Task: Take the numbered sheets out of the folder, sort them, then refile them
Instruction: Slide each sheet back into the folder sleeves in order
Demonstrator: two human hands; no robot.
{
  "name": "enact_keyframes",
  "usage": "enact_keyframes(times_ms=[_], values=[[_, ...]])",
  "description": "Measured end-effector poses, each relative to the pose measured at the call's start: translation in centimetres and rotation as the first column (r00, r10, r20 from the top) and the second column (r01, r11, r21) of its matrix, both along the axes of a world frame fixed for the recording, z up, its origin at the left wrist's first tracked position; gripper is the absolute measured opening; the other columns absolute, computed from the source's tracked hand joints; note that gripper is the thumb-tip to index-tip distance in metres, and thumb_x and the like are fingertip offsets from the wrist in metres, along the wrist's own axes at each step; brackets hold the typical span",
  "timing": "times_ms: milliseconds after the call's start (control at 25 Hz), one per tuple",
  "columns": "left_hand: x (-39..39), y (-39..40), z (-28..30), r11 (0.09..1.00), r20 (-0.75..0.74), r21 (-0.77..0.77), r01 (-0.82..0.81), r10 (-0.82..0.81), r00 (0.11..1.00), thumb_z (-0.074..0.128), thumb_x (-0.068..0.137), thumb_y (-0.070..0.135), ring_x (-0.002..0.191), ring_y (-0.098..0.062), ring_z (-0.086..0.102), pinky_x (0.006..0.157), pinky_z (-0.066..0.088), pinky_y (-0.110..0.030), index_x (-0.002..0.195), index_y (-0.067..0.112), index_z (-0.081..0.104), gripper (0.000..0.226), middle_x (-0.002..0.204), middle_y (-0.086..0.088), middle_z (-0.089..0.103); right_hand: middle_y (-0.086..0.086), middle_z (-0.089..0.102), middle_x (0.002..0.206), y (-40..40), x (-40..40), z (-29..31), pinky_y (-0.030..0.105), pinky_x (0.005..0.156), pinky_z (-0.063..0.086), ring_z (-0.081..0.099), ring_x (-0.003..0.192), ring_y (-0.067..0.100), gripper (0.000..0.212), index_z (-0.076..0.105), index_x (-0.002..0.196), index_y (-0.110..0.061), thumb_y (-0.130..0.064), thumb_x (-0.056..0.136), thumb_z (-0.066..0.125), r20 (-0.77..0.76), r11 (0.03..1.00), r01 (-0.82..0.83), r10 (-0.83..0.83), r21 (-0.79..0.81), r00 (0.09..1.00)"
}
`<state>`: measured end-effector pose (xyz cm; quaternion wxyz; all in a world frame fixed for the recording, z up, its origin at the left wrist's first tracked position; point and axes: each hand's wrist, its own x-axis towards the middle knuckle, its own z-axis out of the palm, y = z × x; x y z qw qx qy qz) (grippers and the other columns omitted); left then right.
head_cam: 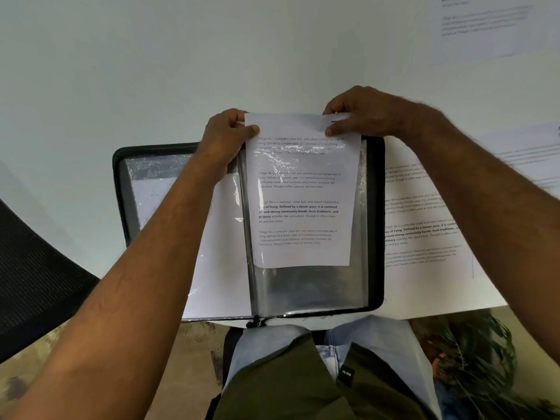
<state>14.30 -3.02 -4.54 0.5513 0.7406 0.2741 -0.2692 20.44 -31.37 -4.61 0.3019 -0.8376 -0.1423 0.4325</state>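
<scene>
White table point(151, 71) fills the upper half of the frame, seen from above by a seated person; patterned floor along the bottom edge, dark mesh chair point(33, 268) at the left edge.

Black zip folder point(375, 207) lies open at centre frame, near edge flush with the table's near edge. Clear plastic sleeves on both sides. Left-side sleeve point(157, 195) has a white page in it, mostly hidden by the forearm.

Printed sheet point(300, 192) sits partway in the right-side sleeve point(309, 286): lower part under the glossy plastic, top edge sticking out past the folder's far edge. Bottom of that sleeve shows dark, no paper there.

Left hand point(227, 137) pinches the sheet's top left corner, thumb on the front face, fingers behind. Right hand point(366, 113) pinches the top right corner the same way. Both clamped on the paper, hands apart at opposite corners.

Second printed sheet point(424, 213) lies flat on the table just right of the folder, partly under the right forearm. Two more printed pages: one at upper right of the frame point(485, 28), one at the right edge point(527, 153), both blurred. Can't read any page numbers.
</scene>
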Motion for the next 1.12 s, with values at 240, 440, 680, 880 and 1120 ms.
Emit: enact_keyframes(times_ms=[240,440,680,880,1120], values=[[-0.8,0.8,-0.6,0.998,0.052,-0.053,0.03,-0.027,0.998,0.069,0.096,0.018,0.07,-0.026,0.059,0.042,0.037,-0.023,0.099,0.02,0.074,0.006,0.075,0.0,0.062,-0.006,0.072,0.092,0.7,0.7,1.2,0.031,0.081,0.048,0.066,0.085,0.016,0.007,0.072,0.1,-0.024,-0.027,0.094,0.073,-0.026,0.983,-0.166,0.164,-0.079,0.986],[-1.0,1.2,-1.1,0.995,0.045,0.016,0.094,-0.095,0.994,0.067,0.098,0.023,0.048,-0.017,0.04,0.044,0.031,-0.023,0.08,0.022,0.067,0.018,0.077,-0.01,0.054,-0.009,0.072,0.091,1.7,0.7,1.0,0.027,0.081,0.046,0.062,0.082,0.002,0.019,0.072,0.112,-0.025,-0.024,0.094,0.073,0.099,0.998,-0.065,0.064,0.008,0.993],[-0.9,1.8,-1.6,0.987,0.051,0.058,0.15,-0.153,0.987,0.067,0.097,0.015,0.058,-0.014,0.05,0.044,0.038,-0.02,0.1,0.019,0.071,0.007,0.08,-0.004,0.058,-0.011,0.071,0.087,2.0,0.2,0.8,0.018,0.076,0.042,0.059,0.077,-0.005,0.02,0.075,0.111,-0.034,-0.023,0.094,0.071,0.114,0.996,-0.048,0.039,0.075,0.993],[-1.2,2.1,-2.0,0.986,0.134,0.001,0.166,-0.164,0.977,0.065,0.097,0.009,0.048,-0.006,0.039,0.04,0.033,-0.017,0.108,0.018,0.075,0.017,0.063,0.012,0.049,-0.014,0.069,0.081,2.1,0.3,1.2,0.018,0.072,0.04,0.057,0.071,-0.007,0.019,0.076,0.108,-0.033,-0.022,0.094,0.072,0.063,0.99,-0.121,0.117,0.065,0.991],[-1.4,1.9,-1.9,0.941,0.146,0.092,0.326,-0.337,0.93,0.072,0.094,0.02,0.052,0.006,0.051,0.051,0.04,-0.008,0.096,0.017,0.077,0.006,0.062,0.021,0.064,-0.013,0.068,0.077,2.5,0.1,1.2,0.022,0.07,0.037,0.057,0.068,-0.007,0.019,0.076,0.109,-0.033,-0.021,0.095,0.071,-0.007,0.974,-0.222,0.223,0.041,0.975]])
